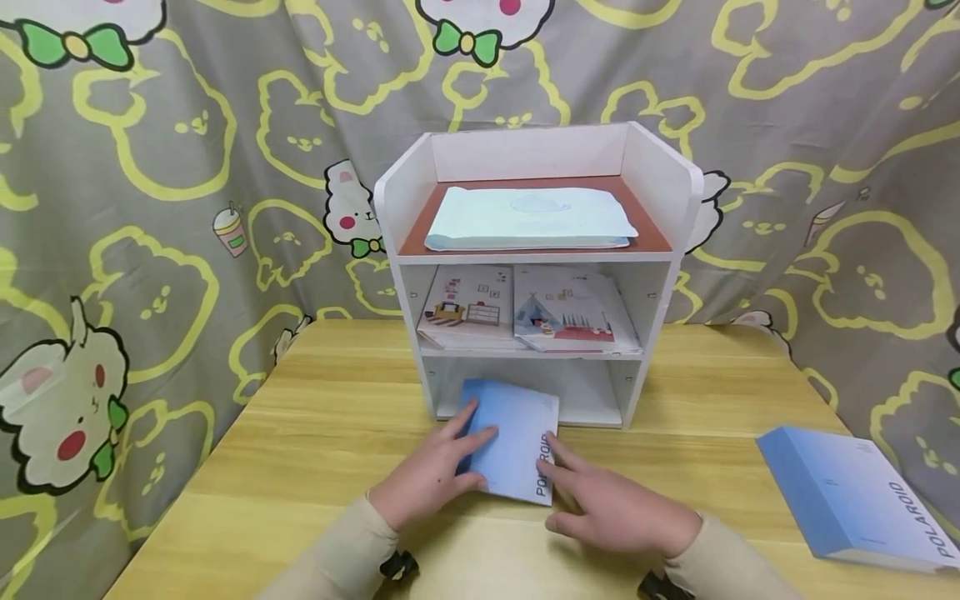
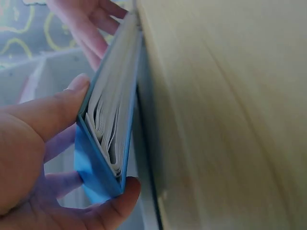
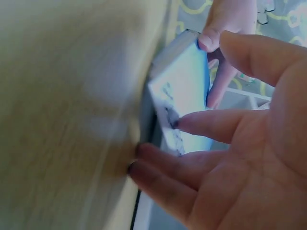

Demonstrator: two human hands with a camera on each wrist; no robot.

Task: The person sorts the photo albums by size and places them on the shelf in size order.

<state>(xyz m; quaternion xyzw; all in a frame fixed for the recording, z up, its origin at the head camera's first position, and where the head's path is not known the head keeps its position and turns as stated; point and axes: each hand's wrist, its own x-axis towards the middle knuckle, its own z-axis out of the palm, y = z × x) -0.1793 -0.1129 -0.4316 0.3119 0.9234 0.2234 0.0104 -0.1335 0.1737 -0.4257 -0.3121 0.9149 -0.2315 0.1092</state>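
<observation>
A blue-and-white photo album (image 1: pixel 510 442) marked POLAROID lies at the front of the white shelf unit's bottom compartment, its far end inside. My left hand (image 1: pixel 431 471) holds it by the blue spine side, with fingers on the cover and one at the spine's lower edge in the left wrist view. That view also shows the album's white page edges (image 2: pixel 115 110), close over the table. On the opposite side, my right hand (image 1: pixel 615 504) touches the cover near the lettering with extended fingertips; its thumb stands off the album. Two fingertips (image 3: pixel 139 165) reach down by the table.
The white shelf unit (image 1: pixel 637 392) carries illustrated booklets (image 1: pixel 472 312) on its middle shelf and a pale flat package (image 1: pixel 532 218) on top. A second POLAROID album (image 1: pixel 862 500) lies at the right of the wooden table (image 1: pixel 285 433). A patterned curtain (image 1: pixel 247 125) hangs behind.
</observation>
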